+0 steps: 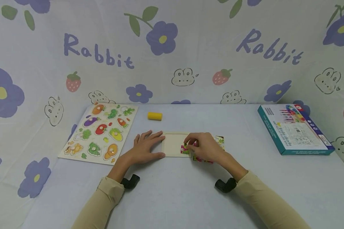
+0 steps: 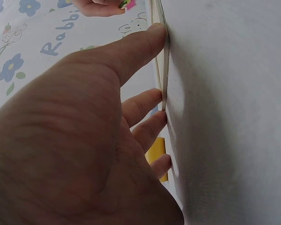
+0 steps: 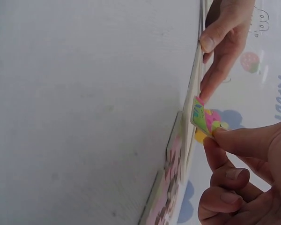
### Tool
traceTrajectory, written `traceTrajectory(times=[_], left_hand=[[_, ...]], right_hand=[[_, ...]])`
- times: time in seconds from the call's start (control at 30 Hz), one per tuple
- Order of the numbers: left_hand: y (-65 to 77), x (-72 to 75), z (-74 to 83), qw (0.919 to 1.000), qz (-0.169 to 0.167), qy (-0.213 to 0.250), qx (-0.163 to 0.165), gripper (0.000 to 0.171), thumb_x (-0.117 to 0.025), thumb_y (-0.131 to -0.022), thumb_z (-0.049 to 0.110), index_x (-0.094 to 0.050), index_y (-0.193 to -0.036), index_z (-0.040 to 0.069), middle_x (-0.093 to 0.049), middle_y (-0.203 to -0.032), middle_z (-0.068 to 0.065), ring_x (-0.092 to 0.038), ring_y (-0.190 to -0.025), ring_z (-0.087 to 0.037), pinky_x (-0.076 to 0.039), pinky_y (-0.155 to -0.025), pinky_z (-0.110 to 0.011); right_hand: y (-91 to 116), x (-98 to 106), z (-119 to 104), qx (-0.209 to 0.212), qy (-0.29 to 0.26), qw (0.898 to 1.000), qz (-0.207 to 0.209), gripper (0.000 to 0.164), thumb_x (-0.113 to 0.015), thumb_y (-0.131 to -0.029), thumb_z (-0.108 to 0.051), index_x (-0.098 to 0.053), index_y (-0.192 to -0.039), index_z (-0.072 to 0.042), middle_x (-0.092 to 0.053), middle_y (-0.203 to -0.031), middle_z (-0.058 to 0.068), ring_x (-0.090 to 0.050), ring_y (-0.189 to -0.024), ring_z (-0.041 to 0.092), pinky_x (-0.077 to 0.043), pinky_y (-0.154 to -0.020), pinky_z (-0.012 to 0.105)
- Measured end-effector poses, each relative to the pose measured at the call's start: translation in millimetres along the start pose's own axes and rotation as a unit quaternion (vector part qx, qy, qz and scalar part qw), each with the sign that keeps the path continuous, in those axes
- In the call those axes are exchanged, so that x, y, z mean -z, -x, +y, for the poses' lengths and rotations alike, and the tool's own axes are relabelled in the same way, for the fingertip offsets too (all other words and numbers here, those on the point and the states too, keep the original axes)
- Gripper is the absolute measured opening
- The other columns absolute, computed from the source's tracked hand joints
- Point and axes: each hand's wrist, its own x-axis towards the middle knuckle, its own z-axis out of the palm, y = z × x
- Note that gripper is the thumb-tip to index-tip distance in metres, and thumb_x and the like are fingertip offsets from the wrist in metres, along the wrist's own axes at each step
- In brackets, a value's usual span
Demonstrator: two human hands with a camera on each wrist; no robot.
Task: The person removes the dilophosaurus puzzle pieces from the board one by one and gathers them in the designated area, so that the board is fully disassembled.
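Note:
A shallow pale wooden puzzle tray [image 1: 172, 147] lies flat in the middle of the table. My left hand [image 1: 143, 148] has its fingers and thumb spread, with tips touching the tray's left edge. Between thumb and index finger my right hand [image 1: 204, 146] pinches a small pink-and-green puzzle piece [image 3: 202, 118]. That piece is tilted and held over the tray's right part. Loose puzzle pieces [image 1: 220, 139] lie at the tray's right side, partly hidden under the right hand; some overlap its edge in the right wrist view [image 3: 171, 180].
A vegetable knob-puzzle board [image 1: 100, 160] lies to the left. Behind the tray rests a yellow cylinder [image 1: 154, 116]. At the far right is a teal-and-white box [image 1: 295, 133]. A printed cloth [image 1: 200, 38] hangs behind the table.

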Motion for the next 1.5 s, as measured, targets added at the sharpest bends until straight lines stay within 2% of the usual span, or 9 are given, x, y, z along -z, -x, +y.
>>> traceTrajectory(times=[0.33, 0.53, 0.9, 1.5], left_hand=[[1.1, 0.6, 1.4, 1.0000, 0.000, 0.002, -0.003, 0.076, -0.069, -0.098, 0.051, -0.043, -0.163, 0.023, -0.028, -0.178, 0.002, -0.010, -0.167, -0.040, 0.001, -0.127, -0.076], [1.5, 1.1, 2.7, 1.0000, 0.000, 0.005, -0.003, 0.076, -0.069, -0.098, 0.050, -0.043, -0.163, 0.022, -0.028, -0.178, 0.001, -0.009, -0.167, -0.040, 0.002, -0.127, -0.076], [0.8, 0.6, 1.2, 1.0000, -0.002, 0.002, -0.001, 0.076, -0.068, -0.098, 0.051, -0.043, -0.163, 0.023, -0.028, -0.178, 0.002, -0.010, -0.167, -0.039, 0.001, -0.127, -0.076], [0.5, 0.1, 0.4, 1.0000, -0.003, -0.002, 0.001, 0.076, -0.068, -0.098, 0.052, -0.042, -0.164, 0.023, -0.027, -0.178, 0.002, -0.010, -0.167, -0.040, 0.001, -0.127, -0.076]], right_hand=[[8.3, 16.9, 4.7, -0.007, -0.038, 0.999, 0.002, 0.013, -0.075, -0.096, -0.012, -0.077, -0.109, -0.015, -0.078, -0.094, 0.003, -0.055, -0.071, 0.015, -0.044, -0.063, 0.025], [18.6, 24.5, 10.0, -0.019, -0.050, 0.999, -0.005, 0.012, -0.074, -0.097, -0.013, -0.077, -0.109, -0.014, -0.078, -0.097, 0.004, -0.060, -0.076, 0.016, -0.049, -0.067, 0.026], [40.9, 37.3, 25.6, -0.066, -0.044, 0.997, -0.005, 0.013, -0.075, -0.094, -0.012, -0.076, -0.107, -0.015, -0.075, -0.095, 0.005, -0.057, -0.079, 0.019, -0.047, -0.065, 0.025], [75.4, 59.6, 51.9, -0.083, -0.035, 0.996, -0.011, 0.012, -0.077, -0.095, -0.014, -0.076, -0.107, -0.015, -0.075, -0.098, 0.003, -0.062, -0.087, 0.017, -0.051, -0.072, 0.023]])
